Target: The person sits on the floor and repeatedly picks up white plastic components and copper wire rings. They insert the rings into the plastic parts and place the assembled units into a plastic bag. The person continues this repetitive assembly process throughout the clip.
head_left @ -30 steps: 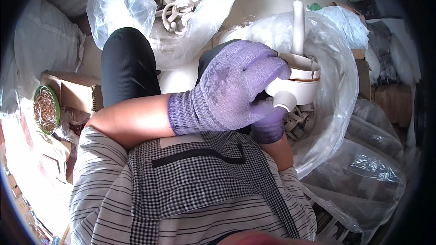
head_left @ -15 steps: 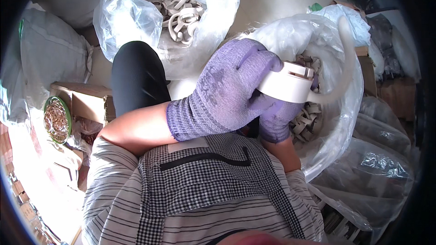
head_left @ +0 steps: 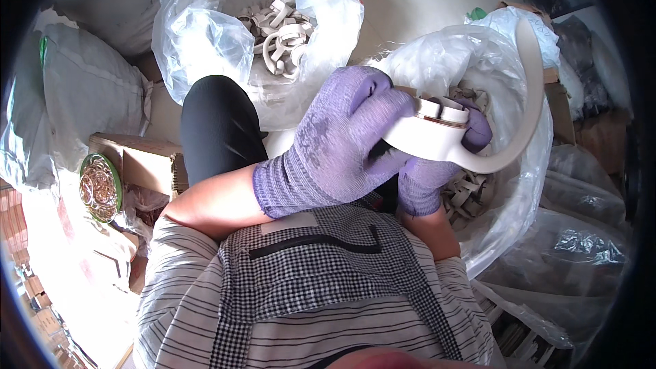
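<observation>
Both of my hands wear purple knit gloves. Between them is a cream-white plastic round cap with a long curved handle [head_left: 437,138], the handle sweeping up to the right. My left hand [head_left: 352,133] grips the cap's left side, its fingers bent over the edge. From below and behind, my right hand [head_left: 430,176] closes round the cap, with fingertips showing at its far right side. A thin copper-coloured band runs round the cap near its slotted top. Part of the right hand is hidden behind the cap.
A clear plastic bag [head_left: 205,41] ahead holds cream hooked parts [head_left: 280,34]. Another open bag [head_left: 506,232] at right holds similar pieces [head_left: 468,195]. On the left, a green-rimmed dish of copper-coloured rings [head_left: 100,188] stands beside a cardboard box [head_left: 137,157].
The cap has tilted in my hands and its handle has swung slightly right. My right fingers now show at its far side. The whole view has shifted a little.
</observation>
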Tool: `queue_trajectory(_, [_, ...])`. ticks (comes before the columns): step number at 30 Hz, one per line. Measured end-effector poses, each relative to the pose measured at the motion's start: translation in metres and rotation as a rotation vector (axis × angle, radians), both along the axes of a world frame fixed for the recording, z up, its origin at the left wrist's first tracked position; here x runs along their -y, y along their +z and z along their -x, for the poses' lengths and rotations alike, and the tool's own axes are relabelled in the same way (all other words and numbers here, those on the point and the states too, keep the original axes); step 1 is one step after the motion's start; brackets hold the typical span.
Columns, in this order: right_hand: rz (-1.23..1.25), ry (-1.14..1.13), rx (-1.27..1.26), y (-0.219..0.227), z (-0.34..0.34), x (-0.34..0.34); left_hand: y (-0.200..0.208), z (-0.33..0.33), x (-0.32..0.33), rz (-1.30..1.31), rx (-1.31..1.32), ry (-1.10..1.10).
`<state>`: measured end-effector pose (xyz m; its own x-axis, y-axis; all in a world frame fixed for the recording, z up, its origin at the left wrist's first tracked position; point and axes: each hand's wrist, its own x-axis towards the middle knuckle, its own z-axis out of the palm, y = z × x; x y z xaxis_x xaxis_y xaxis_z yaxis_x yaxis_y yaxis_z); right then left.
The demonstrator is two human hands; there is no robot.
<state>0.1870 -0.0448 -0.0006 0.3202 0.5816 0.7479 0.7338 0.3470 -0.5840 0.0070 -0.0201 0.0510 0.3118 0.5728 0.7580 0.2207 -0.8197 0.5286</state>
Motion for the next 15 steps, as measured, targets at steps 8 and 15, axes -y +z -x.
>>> queue_trajectory(8, [0.059, 0.031, 0.244, -0.007, -0.009, 0.002, -0.012, 0.007, -0.003, 0.095, 0.005, -0.017])
queue_trajectory(15, [0.574, 0.328, -0.121, -0.011, 0.015, -0.025, -0.072, 0.023, -0.012, 0.559, -0.027, 0.055])
